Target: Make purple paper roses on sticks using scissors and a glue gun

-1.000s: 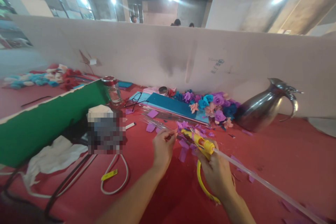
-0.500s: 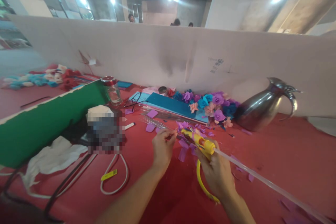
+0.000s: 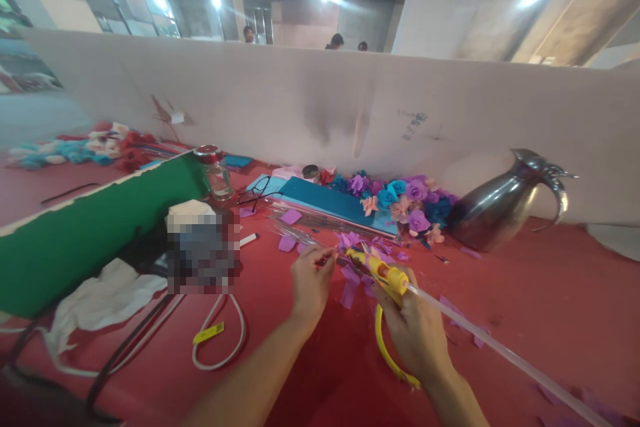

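My right hand (image 3: 417, 323) is wrapped around a yellow hot glue gun (image 3: 387, 273), its nozzle pointing left and away from me. A long clear glue stick (image 3: 500, 347) runs out of its back end toward the lower right. Close to the nozzle, my left hand (image 3: 311, 283) is closed in a pinch, thumb against forefinger. What it pinches is too small to make out. Purple paper pieces (image 3: 349, 290) lie around and beneath the gun. Thin clear sticks (image 3: 303, 233) lie on the red table just beyond my left fingers.
Paper flowers (image 3: 415, 190) are heaped at the back beside a blue sheet (image 3: 325, 199). A metal jug (image 3: 495, 203) stands at the right. Glasses (image 3: 257, 197), a lidded jar (image 3: 217, 177), a green panel (image 3: 100, 233), a crumpled tissue (image 3: 103, 297) and a white cable (image 3: 243, 327) occupy the left.
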The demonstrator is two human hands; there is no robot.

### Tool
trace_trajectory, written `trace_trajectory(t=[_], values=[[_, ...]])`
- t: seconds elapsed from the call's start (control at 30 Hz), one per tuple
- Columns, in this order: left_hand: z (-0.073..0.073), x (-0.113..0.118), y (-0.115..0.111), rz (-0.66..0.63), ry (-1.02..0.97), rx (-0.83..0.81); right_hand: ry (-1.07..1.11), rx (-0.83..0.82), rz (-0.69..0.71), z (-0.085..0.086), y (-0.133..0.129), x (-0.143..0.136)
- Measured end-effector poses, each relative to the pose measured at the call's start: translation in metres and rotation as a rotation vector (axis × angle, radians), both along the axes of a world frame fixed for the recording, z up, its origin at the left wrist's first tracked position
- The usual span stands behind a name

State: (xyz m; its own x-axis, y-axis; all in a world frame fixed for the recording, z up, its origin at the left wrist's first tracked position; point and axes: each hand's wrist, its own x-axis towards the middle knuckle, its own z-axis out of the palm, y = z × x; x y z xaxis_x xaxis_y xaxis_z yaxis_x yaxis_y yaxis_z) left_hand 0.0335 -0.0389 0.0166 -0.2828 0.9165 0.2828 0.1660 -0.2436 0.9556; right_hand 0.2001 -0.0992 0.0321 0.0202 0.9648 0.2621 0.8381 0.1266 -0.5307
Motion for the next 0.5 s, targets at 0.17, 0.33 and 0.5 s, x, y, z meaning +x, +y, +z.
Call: trace_trajectory(t=[0.17, 0.33, 0.5], values=[[0.0042, 0.0002, -0.0002, 0.002, -0.021, -0.046, 0.005, 0.006, -0.026, 0.0045, -0.0013, -0.0016], [0.0036, 0.0001, -0.0001, 0.003, -0.023, -0.07, 0.004, 0.031, -0.02, 0.0037, -0.0008, -0.0025], [0.0002, -0.0021, 0.0015, 0.015, -0.128, -0.082, 0.198, 0.03, -0.014, 0.0026, 0.0033, 0.0042]])
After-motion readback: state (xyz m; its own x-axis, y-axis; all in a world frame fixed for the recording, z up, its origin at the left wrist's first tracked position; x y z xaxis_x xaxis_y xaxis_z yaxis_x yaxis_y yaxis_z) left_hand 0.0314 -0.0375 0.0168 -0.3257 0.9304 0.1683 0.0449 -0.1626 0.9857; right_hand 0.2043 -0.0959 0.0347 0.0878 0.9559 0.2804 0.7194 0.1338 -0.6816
